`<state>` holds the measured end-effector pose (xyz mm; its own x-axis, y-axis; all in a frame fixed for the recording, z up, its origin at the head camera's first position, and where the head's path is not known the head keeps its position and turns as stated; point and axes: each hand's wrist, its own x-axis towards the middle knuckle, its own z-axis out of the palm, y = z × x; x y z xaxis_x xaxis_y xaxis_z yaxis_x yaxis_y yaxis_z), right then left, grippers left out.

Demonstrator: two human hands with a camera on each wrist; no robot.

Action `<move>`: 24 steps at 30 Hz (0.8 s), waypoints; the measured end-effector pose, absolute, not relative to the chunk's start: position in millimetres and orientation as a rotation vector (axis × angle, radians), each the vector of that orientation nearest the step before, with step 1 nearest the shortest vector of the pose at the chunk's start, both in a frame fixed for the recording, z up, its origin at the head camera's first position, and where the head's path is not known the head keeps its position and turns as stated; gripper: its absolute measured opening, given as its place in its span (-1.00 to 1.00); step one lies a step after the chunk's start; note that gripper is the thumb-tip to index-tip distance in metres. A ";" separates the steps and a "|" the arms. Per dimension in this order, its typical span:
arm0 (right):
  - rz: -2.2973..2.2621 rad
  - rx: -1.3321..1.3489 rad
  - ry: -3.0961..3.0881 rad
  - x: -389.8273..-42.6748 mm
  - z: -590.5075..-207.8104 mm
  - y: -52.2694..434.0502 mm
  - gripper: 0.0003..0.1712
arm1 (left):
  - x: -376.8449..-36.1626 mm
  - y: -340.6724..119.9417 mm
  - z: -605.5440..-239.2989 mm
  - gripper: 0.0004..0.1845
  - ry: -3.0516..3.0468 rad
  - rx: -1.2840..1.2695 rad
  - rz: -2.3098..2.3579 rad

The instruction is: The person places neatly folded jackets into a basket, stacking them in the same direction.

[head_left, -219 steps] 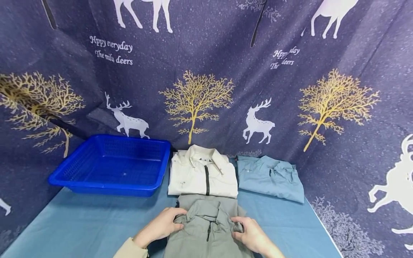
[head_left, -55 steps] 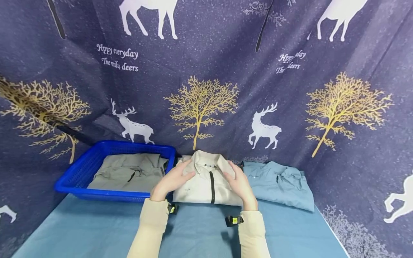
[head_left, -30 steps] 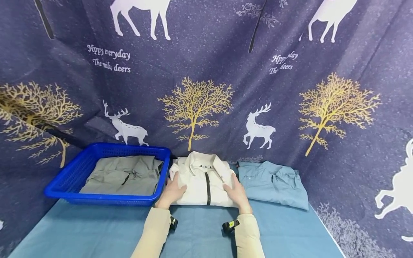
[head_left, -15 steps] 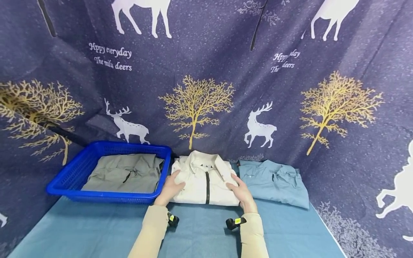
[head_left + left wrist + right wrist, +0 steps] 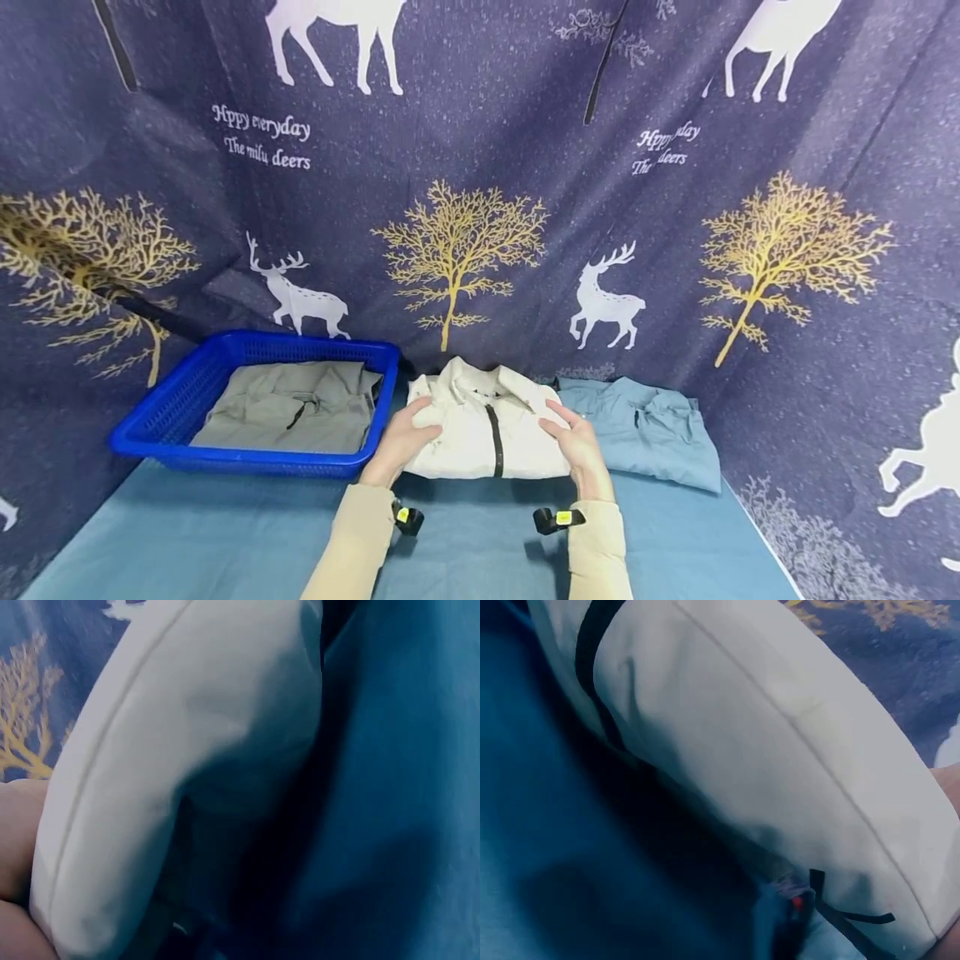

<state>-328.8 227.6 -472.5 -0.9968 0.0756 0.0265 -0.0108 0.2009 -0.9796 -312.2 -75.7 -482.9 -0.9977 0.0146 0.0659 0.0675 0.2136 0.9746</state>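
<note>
A folded white jacket with a collar and a dark zipper lies between both hands at the back middle of the table. My left hand grips its left side, thumb on top and the other fingers around the edge. On the opposite side my right hand holds it the same way. In the left wrist view the white fabric bulges, with a dark shadow under its lower edge. The right wrist view shows the jacket's front, the dark zipper strip and a thin black cord at its lower side.
A blue plastic basket stands at the left with a folded grey-green jacket inside. To the right lies a folded light-blue jacket, partly overlapped by the right hand. A dark curtain with deer and trees hangs behind the blue-covered table.
The grey-green jacket went from the front middle into the basket. Both hands moved to the white jacket and took hold of its sides; it has since shifted slightly right and its collar has bunched.
</note>
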 end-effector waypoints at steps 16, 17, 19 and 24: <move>1.950 0.029 -2.216 -296.5 -409.2 238.7 -0.46 | -283.6 -69.3 -418.7 -0.34 -2.407 -0.278 -1.819; 1.962 0.039 -2.203 -294.0 -405.6 237.7 -0.46 | -281.9 -70.4 -415.6 -0.34 -2.407 -0.285 -1.813; 1.977 0.056 -2.172 -289.4 -399.0 234.8 -0.45 | -278.4 -72.5 -409.3 -0.33 -2.409 -0.301 -1.794; 1.989 0.097 -2.126 -278.5 -384.7 223.7 -0.46 | -270.3 -82.2 -397.2 -0.33 -2.427 -0.338 -1.749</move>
<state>-278.5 223.7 -384.7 -0.9719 0.1066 0.2099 -0.2024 0.0774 -0.9762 -270.3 -82.2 -397.2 -0.9664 0.1044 0.2350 0.2560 0.3029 0.9180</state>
